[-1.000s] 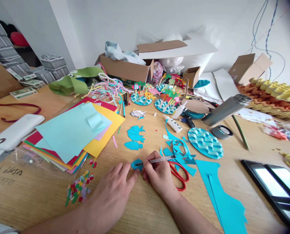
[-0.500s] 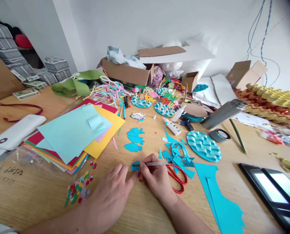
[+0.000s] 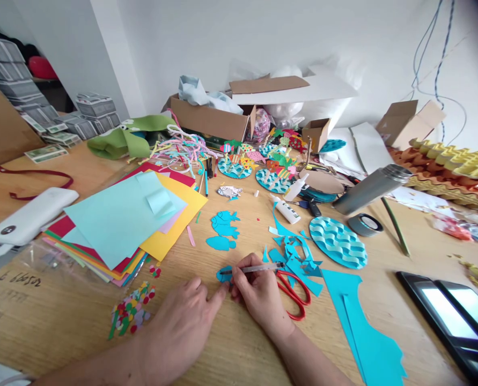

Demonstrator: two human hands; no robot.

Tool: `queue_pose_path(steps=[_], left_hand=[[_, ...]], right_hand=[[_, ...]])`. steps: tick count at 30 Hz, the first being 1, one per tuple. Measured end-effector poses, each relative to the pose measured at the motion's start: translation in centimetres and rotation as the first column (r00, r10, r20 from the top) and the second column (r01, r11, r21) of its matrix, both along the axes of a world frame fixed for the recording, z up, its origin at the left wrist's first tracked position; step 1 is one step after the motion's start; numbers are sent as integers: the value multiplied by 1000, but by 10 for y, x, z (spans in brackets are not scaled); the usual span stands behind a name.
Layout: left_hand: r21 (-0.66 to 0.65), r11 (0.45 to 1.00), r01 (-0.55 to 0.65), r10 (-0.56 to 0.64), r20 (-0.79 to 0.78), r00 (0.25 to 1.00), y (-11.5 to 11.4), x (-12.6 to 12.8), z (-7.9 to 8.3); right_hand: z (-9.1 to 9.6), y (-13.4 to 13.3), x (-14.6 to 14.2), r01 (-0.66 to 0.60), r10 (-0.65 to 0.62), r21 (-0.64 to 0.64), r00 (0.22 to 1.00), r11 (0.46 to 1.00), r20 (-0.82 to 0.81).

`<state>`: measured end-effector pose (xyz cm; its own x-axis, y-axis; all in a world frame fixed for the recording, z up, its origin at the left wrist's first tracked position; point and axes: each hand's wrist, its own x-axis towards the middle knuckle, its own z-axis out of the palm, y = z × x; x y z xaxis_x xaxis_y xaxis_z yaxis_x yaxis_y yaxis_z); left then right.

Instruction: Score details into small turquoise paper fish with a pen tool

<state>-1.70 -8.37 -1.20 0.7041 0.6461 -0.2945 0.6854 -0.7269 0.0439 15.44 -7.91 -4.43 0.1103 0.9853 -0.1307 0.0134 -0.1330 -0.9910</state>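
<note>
My right hand (image 3: 258,287) is closed around a slim pen (image 3: 260,267), its tip on a small blue paper fish (image 3: 223,274) on the table. Part of this fish is hidden behind my fingers. My left hand (image 3: 190,313) lies palm down to the left, one finger stretched to the fish's lower edge and the others bent on the wood. Just beyond are more blue fish cutouts, a plain one (image 3: 219,243) and some with drawn lines (image 3: 225,223). Red-handled scissors (image 3: 293,295) lie right of my right hand, partly under blue paper scraps (image 3: 295,257).
Coloured paper sheets (image 3: 118,214) are stacked at left, near small paper dots (image 3: 132,308). A wavy blue disc (image 3: 338,242), a glue bottle (image 3: 287,212), a steel flask (image 3: 371,187) and a large blue sheet (image 3: 367,332) lie at right. Finished fish decorations (image 3: 239,161) stand farther back.
The whole view has shifted slightly. Both hands keep nearly the same pose, with the pen still on the small blue fish.
</note>
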Motion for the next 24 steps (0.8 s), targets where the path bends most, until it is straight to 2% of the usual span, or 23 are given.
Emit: queue_pose_path(steps=[5, 12, 18, 24], left_hand=[[-19, 1000, -7, 7, -13, 1000, 4, 2, 3], [-13, 997, -75, 76, 57, 995, 3, 4, 8], [113, 994, -13, 5, 75, 997, 0, 2, 0], [83, 997, 11, -19, 92, 996, 3, 3, 2]], right_hand=[[0, 1, 0, -2, 2, 3, 1000, 1000, -5], [3, 2, 0, 5, -5, -7, 1000, 1000, -15], [-3, 1, 1, -1, 1, 10, 1000, 1000, -8], [-5, 1, 1, -4, 4, 17, 1000, 1000, 27]])
